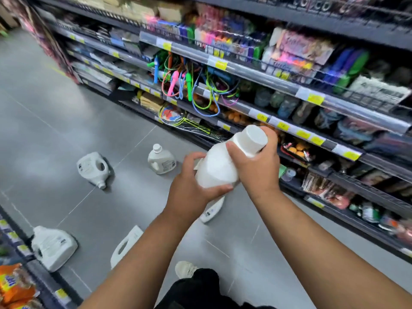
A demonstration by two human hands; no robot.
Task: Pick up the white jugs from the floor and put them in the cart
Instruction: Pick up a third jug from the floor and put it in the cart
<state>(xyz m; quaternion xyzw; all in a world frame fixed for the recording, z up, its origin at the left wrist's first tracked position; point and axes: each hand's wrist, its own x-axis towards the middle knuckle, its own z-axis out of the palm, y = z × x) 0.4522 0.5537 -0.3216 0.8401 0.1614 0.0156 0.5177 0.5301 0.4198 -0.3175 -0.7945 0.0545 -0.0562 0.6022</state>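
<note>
I hold one white jug [219, 162] in the air, tilted with its cap up to the right. My left hand [189, 188] grips its lower body and my right hand [256, 166] grips its neck just under the cap. Several more white jugs are on the grey floor: one upright [161, 160], one lying on its side [93, 169], one tipped at the lower left [53, 247], one partly behind my left forearm [124, 245] and one under my hands [211, 210]. No cart is in view.
Stocked store shelves [267, 81] run along the right, with skipping ropes, bottles and packets. A lower shelf edge with orange packs [15, 284] is at the bottom left. My shoe [185, 269] and dark trouser leg show below. The grey aisle floor [44, 119] stretches away to the left.
</note>
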